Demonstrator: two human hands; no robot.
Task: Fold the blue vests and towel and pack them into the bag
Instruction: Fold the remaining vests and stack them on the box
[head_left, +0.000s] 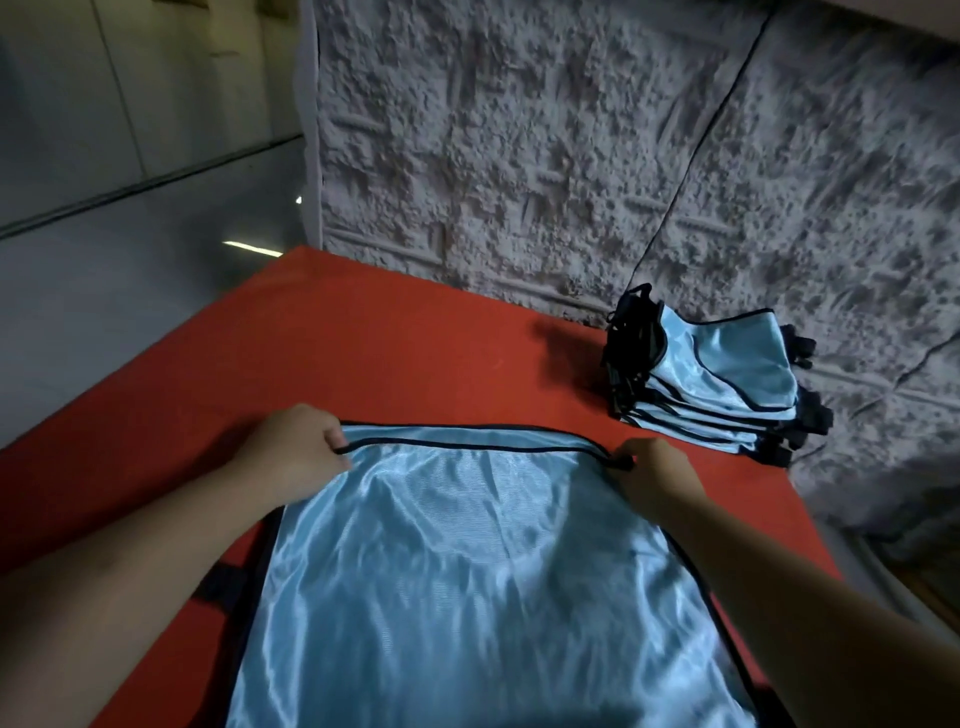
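The light-blue satin-like mesh vest with dark piping (467, 571) lies spread flat on the red cloth-covered table (389, 353), directly in front of the person. The left hand (298, 449) pinches the far-left corner of the piped edge; the right hand (652, 467) pinches the far-right corner, its grip apparently closed on the trim, though the fingertips are partly hidden. Judged by its sheen and soft wrinkles, the fabric is light, limp and slippery. Hold it by the bound edge, not the slick panel. A stack of folded light-blue vests (717, 379) sits near the textured wall.
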